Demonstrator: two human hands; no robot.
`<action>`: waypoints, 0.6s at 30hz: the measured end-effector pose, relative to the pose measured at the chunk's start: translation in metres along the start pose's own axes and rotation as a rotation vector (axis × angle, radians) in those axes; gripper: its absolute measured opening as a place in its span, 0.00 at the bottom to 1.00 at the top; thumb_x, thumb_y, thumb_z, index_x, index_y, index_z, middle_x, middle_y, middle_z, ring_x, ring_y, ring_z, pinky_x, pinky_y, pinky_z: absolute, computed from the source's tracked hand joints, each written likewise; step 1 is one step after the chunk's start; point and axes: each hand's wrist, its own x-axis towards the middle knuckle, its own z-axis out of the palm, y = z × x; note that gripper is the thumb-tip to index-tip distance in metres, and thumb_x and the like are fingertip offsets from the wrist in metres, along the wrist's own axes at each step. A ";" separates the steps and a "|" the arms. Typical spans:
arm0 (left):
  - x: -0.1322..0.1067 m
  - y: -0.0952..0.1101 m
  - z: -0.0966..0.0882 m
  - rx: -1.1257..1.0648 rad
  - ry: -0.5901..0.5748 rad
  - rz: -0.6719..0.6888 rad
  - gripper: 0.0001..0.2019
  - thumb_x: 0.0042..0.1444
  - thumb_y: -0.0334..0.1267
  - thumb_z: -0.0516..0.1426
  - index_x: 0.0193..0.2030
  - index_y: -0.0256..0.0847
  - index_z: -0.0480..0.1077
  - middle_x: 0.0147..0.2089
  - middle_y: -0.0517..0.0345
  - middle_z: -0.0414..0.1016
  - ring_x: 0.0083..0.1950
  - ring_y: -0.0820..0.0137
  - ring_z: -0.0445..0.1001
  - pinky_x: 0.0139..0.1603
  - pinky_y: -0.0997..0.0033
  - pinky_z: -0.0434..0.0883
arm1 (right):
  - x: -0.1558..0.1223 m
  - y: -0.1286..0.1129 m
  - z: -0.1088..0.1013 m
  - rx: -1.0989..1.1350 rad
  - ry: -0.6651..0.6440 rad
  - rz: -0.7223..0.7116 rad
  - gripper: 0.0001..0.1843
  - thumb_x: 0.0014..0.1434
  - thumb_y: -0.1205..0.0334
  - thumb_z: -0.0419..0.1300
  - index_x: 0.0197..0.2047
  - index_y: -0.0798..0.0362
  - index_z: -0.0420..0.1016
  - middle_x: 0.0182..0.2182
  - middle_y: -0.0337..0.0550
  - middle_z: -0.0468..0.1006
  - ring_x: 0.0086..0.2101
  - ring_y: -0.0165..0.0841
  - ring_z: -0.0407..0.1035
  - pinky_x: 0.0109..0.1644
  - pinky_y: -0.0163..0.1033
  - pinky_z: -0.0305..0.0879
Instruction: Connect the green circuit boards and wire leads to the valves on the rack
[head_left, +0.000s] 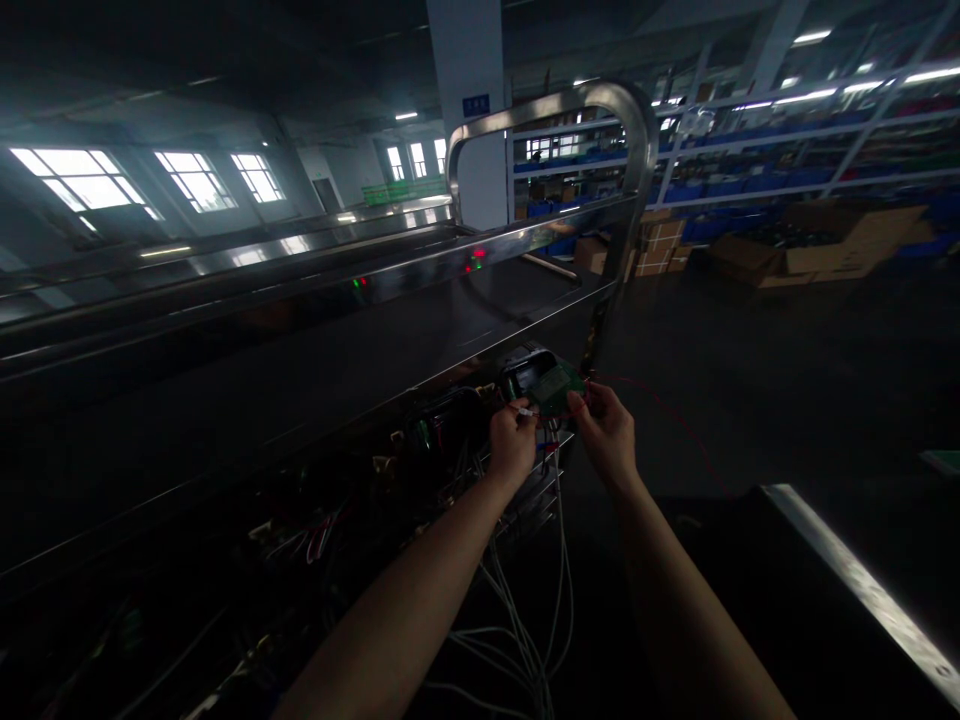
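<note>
**Forearms reach in to a green circuit board at the rack's edge**

Nearest us, our left forearm (420, 590) and right forearm (682, 580) stretch forward from the bottom; a metal edge (847, 570) slants past on the right. Pale cables (534, 668) hang between our arms.

Farther in, our left hand (514, 440) is closed to a narrow pinch, apparently on a small white connector (525, 411). Our right hand (609, 435) grips the right end of the green circuit board (555, 388) between thumb and fingers. We have that board just in front of an open black housing (529, 362); whether they touch, we cannot tell. Thin red wire (661, 398) trails off right.

We judge the step in hand to be wiring at the board, with one hand steadying it. The next move would call for lining the connector up squarely without tugging the leads; its socket is too dim for us to make out.

To our left, another dark unit (442, 425) sits among wires. Beyond rises the metal rack (551, 235); farther still, cardboard boxes (825, 245) stand at right and windows (82, 180) glow at left.
</note>
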 end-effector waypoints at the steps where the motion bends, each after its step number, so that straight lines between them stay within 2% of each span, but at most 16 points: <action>1: 0.000 0.000 0.000 -0.001 -0.002 0.007 0.06 0.53 0.30 0.56 0.37 0.35 0.74 0.28 0.56 0.76 0.35 0.68 0.75 0.37 0.71 0.69 | 0.000 0.001 0.000 0.009 -0.004 -0.003 0.28 0.51 0.41 0.58 0.44 0.56 0.71 0.29 0.43 0.76 0.28 0.33 0.68 0.33 0.37 0.64; 6: 0.003 0.001 0.001 -0.029 -0.011 -0.001 0.05 0.52 0.29 0.56 0.35 0.36 0.73 0.25 0.60 0.74 0.31 0.71 0.74 0.31 0.75 0.68 | 0.001 0.001 0.001 0.040 -0.045 -0.040 0.28 0.51 0.43 0.60 0.47 0.56 0.70 0.35 0.47 0.77 0.34 0.35 0.71 0.39 0.41 0.67; 10: -0.006 0.009 -0.006 -0.222 -0.007 -0.214 0.05 0.55 0.31 0.54 0.32 0.35 0.70 0.22 0.62 0.70 0.22 0.76 0.68 0.21 0.79 0.63 | -0.001 0.008 -0.006 0.081 -0.006 -0.134 0.31 0.50 0.47 0.62 0.54 0.55 0.67 0.43 0.50 0.76 0.40 0.36 0.71 0.46 0.45 0.67; 12: -0.024 0.011 -0.016 -0.400 -0.002 -0.329 0.05 0.56 0.33 0.53 0.35 0.34 0.69 0.26 0.58 0.73 0.24 0.76 0.70 0.22 0.78 0.66 | -0.005 0.022 -0.014 0.129 0.133 -0.119 0.28 0.51 0.49 0.60 0.52 0.55 0.68 0.42 0.49 0.76 0.40 0.36 0.71 0.46 0.45 0.67; 14: -0.052 0.005 -0.029 -0.510 -0.038 -0.402 0.10 0.54 0.34 0.56 0.41 0.33 0.69 0.34 0.53 0.76 0.30 0.74 0.73 0.27 0.75 0.71 | -0.015 0.042 -0.021 0.130 0.299 -0.021 0.23 0.52 0.51 0.58 0.47 0.56 0.71 0.38 0.48 0.76 0.37 0.35 0.71 0.43 0.44 0.68; 16: -0.084 -0.011 -0.040 -0.475 -0.153 -0.466 0.16 0.51 0.39 0.59 0.45 0.33 0.69 0.38 0.50 0.76 0.32 0.72 0.74 0.28 0.73 0.72 | -0.032 0.066 -0.024 0.114 0.395 0.140 0.18 0.51 0.54 0.57 0.42 0.57 0.72 0.32 0.46 0.76 0.32 0.34 0.70 0.38 0.42 0.67; 18: -0.115 -0.037 -0.049 -0.333 -0.301 -0.527 0.18 0.49 0.43 0.59 0.43 0.33 0.71 0.36 0.49 0.76 0.30 0.71 0.73 0.25 0.73 0.71 | -0.054 0.085 -0.019 0.127 0.390 0.273 0.16 0.49 0.56 0.56 0.38 0.57 0.72 0.28 0.43 0.74 0.28 0.33 0.69 0.33 0.40 0.66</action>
